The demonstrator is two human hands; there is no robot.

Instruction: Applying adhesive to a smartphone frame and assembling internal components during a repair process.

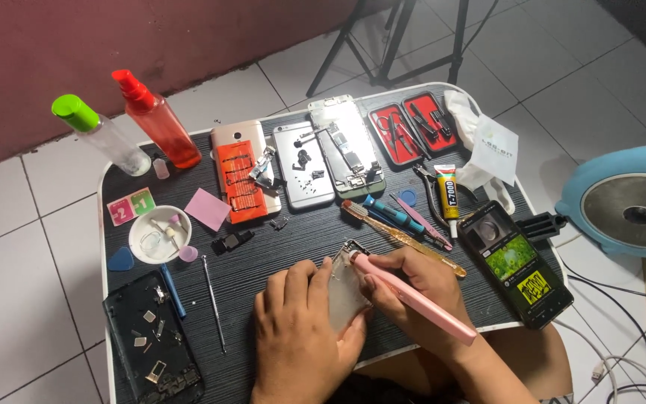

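My left hand (300, 329) presses down on a phone part with a pale, cloudy back panel (343, 295) near the front edge of the small dark table (263, 254). My right hand (420, 288) grips a pink pen-shaped tool (413, 298), its tip touching the top corner of that phone part. Much of the part is hidden under both hands.
Opened phones (304, 161), an orange-backed phone (241, 179), a red tool case (409, 123), a glue tube (448, 196), a brush (398, 236), a lit phone (521, 265), a white dish (160, 233) and two spray bottles (155, 120) crowd the table. A dark phone frame with small parts (151, 340) lies front left. A blue fan (626, 202) stands right.
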